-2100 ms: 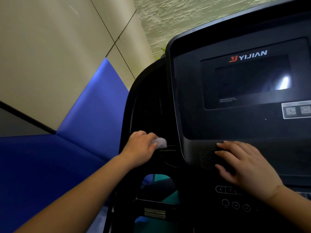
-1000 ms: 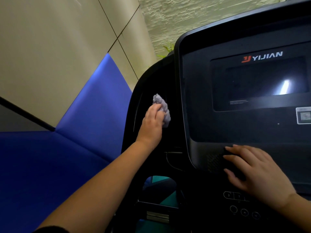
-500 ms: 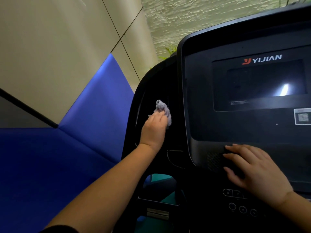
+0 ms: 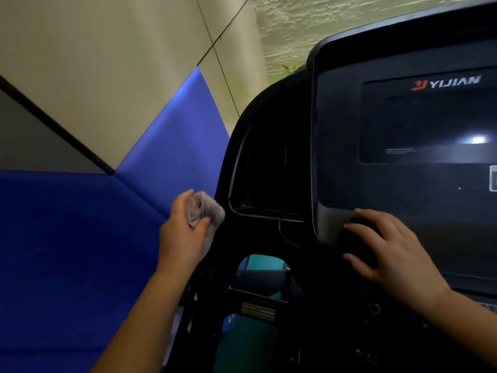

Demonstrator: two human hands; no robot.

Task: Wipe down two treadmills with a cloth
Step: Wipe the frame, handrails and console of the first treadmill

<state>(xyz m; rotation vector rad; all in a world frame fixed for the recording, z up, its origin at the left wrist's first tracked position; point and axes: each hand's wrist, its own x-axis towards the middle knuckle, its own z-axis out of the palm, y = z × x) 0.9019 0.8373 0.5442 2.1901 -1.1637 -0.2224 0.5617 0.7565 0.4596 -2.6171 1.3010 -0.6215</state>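
Curling round a bunched grey cloth (image 4: 212,211), the fingers (image 4: 185,198) and thumb of your left hand (image 4: 180,238) pinch it from both sides, and the wad bulges out past the fingertips to the right. Just beyond those fingertips stands the black side frame (image 4: 228,162) of the treadmill (image 4: 322,305). The cloth meets the frame's outer edge, though you cannot tell whether it presses on it. Your right hand (image 4: 395,254) lies flat and holds nothing, its fingers (image 4: 376,219) spread and relaxed, with the fingertips on the lower left corner of the console panel (image 4: 336,184). Above those fingers sits the dark screen (image 4: 430,125) with a bright spot of glare, and higher up is the YIJIAN logo (image 4: 446,83). Near your right wrist a round button (image 4: 374,308) shows faintly. Between your two hands an opening in the frame shows teal flooring (image 4: 265,262). Left of and behind your left hand runs a blue padded wall panel (image 4: 80,238), with beige wall panels (image 4: 107,63) above it and a pale stone wall (image 4: 309,22) farther off
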